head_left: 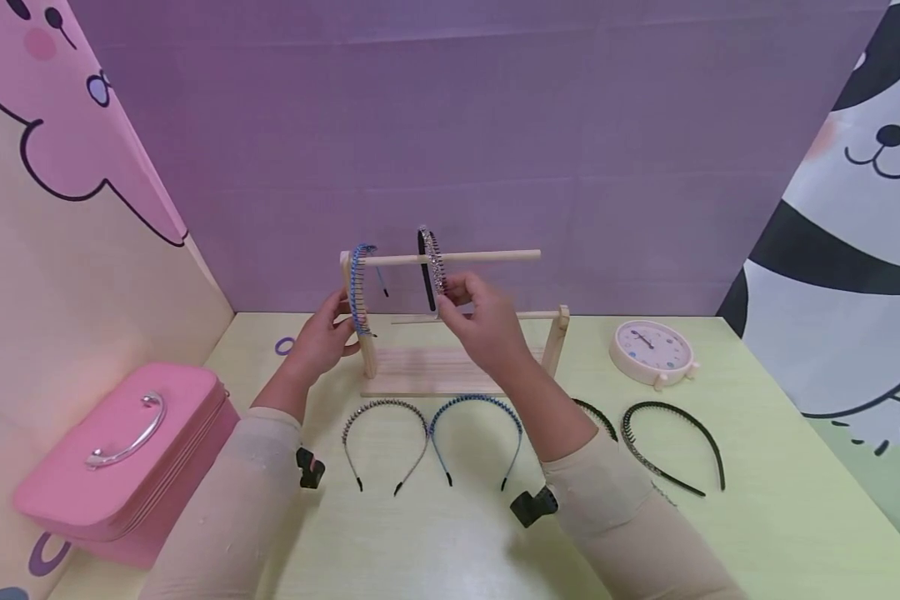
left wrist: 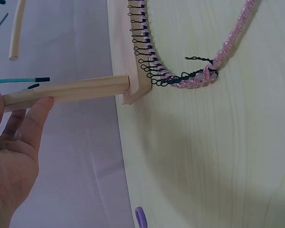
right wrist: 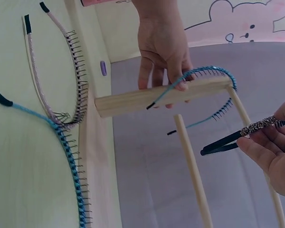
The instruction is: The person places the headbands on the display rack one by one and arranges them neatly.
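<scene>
My left hand (head_left: 322, 337) grips the upright post (left wrist: 95, 88) at the left end of a wooden rack, fingers and thumb on opposite sides of it. From the rack's upper bar (head_left: 487, 256), close against that post, hangs a blue headband (head_left: 356, 287) with small wire loops along its inner side. My right hand (head_left: 491, 321) pinches a black headband (right wrist: 223, 141) with a glittering beaded section between thumb and fingers. In the head view this headband crosses the upper bar at about its middle, arch up and ends down.
In front of the rack base lie a pinkish headband (head_left: 384, 402), another blue headband (head_left: 476, 397) and two black ones; my right forearm partly covers one black headband (head_left: 596, 411). A pink case (head_left: 120, 417) stands at left, a pink clock (head_left: 654, 350) at back right.
</scene>
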Motion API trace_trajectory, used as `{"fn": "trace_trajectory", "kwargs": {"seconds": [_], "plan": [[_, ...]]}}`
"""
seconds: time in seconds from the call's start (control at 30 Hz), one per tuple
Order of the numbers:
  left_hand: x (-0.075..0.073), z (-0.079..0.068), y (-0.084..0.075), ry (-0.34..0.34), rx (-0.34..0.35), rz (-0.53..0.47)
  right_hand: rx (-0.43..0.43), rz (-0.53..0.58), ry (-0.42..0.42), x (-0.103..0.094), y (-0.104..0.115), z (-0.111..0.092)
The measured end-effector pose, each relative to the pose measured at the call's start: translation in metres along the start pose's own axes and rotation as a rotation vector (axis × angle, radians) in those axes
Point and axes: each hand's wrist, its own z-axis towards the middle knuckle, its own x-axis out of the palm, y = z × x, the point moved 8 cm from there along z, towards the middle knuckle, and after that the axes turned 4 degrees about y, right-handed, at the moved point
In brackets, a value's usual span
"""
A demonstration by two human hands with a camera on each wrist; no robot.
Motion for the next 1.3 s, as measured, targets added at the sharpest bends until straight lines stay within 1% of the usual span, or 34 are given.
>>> {"fn": "trace_trajectory", "kwargs": {"seconds": [0.13,0.23,0.6,0.73,0.9,1.1,1.3], "plan": [[-0.001,0.000,0.000,-0.001,0.000,-0.001,0.005,0.042,0.016,0.015,-0.002,0.005],[-0.001,-0.001,-0.001,0.004,0.002,-0.002,0.014,0.054,0.023,0.023,-0.004,0.008],[0.002,-0.004,-0.006,0.017,-0.002,-0.007,0.056,0.037,0.069,0.046,-0.012,0.015],[0.002,-0.004,-0.005,0.011,-0.001,-0.007,0.067,0.002,0.095,0.055,-0.015,0.018],[0.002,-0.003,-0.005,0.007,0.007,-0.004,0.076,-0.040,0.106,0.061,-0.013,0.020],[0.002,-0.002,-0.005,0.003,-0.005,0.010,0.079,-0.046,0.139,0.067,-0.009,0.022],[0.002,-0.002,-0.005,0.003,-0.004,0.013,0.093,-0.103,0.185,0.066,-0.018,0.017]]}}
